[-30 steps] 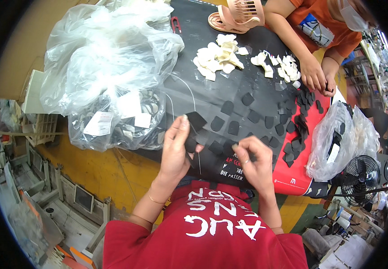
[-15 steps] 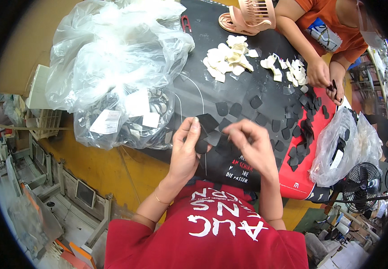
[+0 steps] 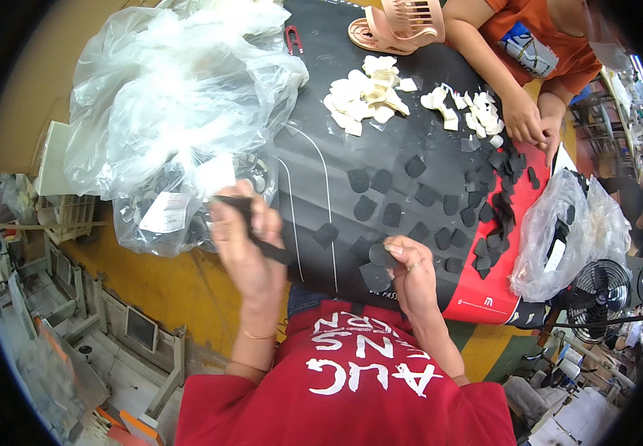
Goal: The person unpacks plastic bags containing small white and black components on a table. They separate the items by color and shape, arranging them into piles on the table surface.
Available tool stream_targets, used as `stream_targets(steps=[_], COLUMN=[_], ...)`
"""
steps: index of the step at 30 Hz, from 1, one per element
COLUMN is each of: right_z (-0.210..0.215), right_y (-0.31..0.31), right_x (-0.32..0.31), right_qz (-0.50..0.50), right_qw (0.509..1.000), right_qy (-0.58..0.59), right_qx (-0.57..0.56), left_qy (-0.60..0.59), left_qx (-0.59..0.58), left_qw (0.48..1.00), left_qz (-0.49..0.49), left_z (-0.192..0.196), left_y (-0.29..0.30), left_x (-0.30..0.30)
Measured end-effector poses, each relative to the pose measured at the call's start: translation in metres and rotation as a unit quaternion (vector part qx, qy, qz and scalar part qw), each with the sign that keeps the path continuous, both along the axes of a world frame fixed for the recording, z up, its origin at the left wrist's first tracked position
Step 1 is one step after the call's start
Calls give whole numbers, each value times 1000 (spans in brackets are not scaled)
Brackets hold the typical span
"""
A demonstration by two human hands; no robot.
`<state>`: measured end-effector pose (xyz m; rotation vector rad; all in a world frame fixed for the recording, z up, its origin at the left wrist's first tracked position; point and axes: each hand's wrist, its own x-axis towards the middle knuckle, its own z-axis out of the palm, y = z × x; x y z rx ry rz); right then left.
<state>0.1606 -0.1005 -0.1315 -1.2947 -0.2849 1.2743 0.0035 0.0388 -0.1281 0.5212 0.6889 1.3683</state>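
Black foam pieces (image 3: 381, 215) lie spread over the dark mat (image 3: 314, 171), many unpicked, while the left hand (image 3: 243, 245) grips a black stack (image 3: 251, 227) and the right hand (image 3: 410, 275) pinches one piece (image 3: 382, 256); bulky plastic bags (image 3: 165, 111) crowd the left, a co-worker's hands (image 3: 525, 123) sort opposite.

Yellow table (image 3: 165, 286) under black mat (image 3: 403, 97); bearing black cut pieces (image 3: 440, 201), cream pieces (image 3: 366, 93), clear bags (image 3: 165, 104).

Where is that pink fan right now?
The pink fan lies at the far end of the black mat, just beyond the pile of white pieces, beside the co-worker's arm.
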Motion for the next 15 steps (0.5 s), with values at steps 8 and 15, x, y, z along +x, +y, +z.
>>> stream_targets(steps=[8,15], right_z=[8,22], right_y=[7,0], right_x=[85,73], right_qz=[-60,1], right_qw=[681,963], right_qy=[-728,-269], right_qx=[-52,20], left_qy=[86,91], left_qx=[-49,-60], left_qw=[959,916], left_qz=[-267,-387], left_z=[-4,-7], left_y=[-16,-36], left_x=[0,27])
